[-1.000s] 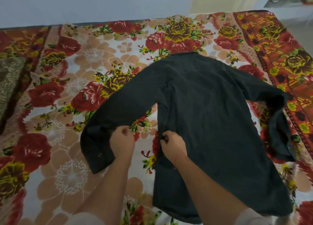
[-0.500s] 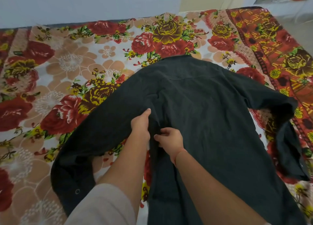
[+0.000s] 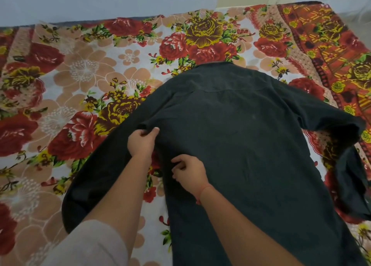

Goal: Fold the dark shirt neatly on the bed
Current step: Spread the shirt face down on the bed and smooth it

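Dark shirt (image 3: 241, 145) lay back-up on the floral bed (image 3: 80, 75), collar (image 3: 214, 65) beyond both grips. Left grip (image 3: 142, 141) pinched cloth at the sleeve (image 3: 96, 175) seam; right grip (image 3: 188, 173), just beside it, curled onto the shirt's side edge.

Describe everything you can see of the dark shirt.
The dark shirt looks like near-black woven cloth. It is spread back up on the floral bedsheet, collar away from the camera, with a yoke seam across the shoulders. One sleeve trails toward the near left; the other is bent and rumpled at the right. The left hand pinches the cloth near the armpit, and the right hand grips its side edge.
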